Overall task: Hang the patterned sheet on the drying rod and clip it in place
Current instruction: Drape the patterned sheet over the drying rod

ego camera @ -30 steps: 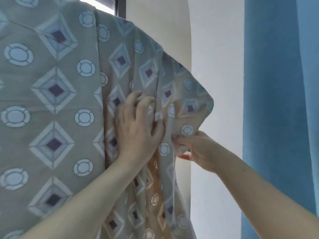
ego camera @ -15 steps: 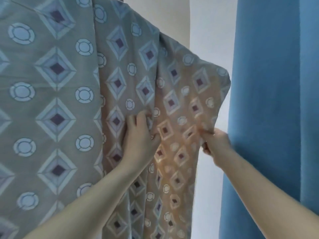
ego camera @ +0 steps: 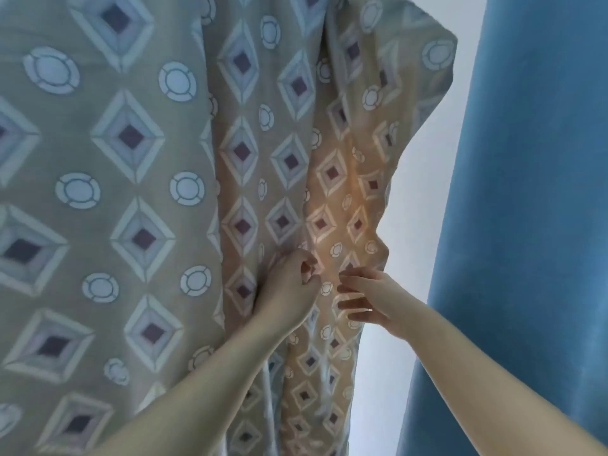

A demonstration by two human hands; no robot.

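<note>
Blue curtain (ego camera: 533, 192) at right, pale wall gap beside it. Soft diamond-print sheet (ego camera: 131, 192) hangs in folds; left hand (ego camera: 289, 287) pinches a fold, right hand (ego camera: 371, 301) open-fingered at its edge.

We are in a home, most likely a bedroom or a laundry corner beside a window, judging by the soft furnishings around us. A heavy blue curtain (ego camera: 533, 192) falls in thick folds down the right side, and a plain pale wall (ego camera: 424, 199) shows in the gap between it and the patterned sheet (ego camera: 138, 192), a household bed linen printed with diamonds and rings that hangs from above and fills most of our view. Warm light glows through the sheet's thinner right-hand folds, so we take it that daylight comes from behind it.
</note>
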